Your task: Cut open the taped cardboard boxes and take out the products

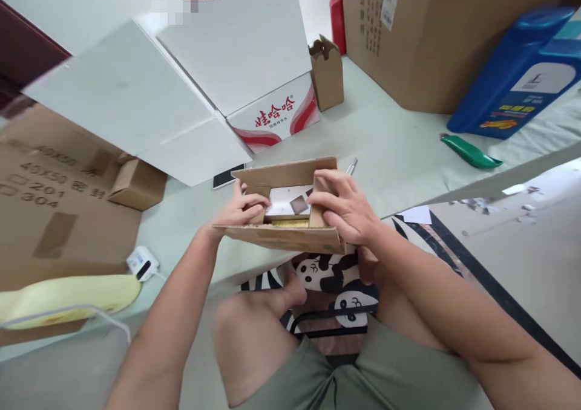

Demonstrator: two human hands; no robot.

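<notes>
A small open cardboard box rests at the near edge of the table, its long flaps standing out at front and back. Inside it show a white item, a small grey-brown square and a strip of yellow. My left hand grips the box's left end, fingers bent over the short flap. On the opposite end my right hand holds the right flap, with its fingertips reaching into the opening. The thumbs are partly hidden. Behind the box lie a dark phone-like object and a silver pen-like object.
White panels and a red-and-white carton stand behind. A green utility knife and blue bottle are at right, beside a large carton. At left are a small brown box, a white device and cardboard.
</notes>
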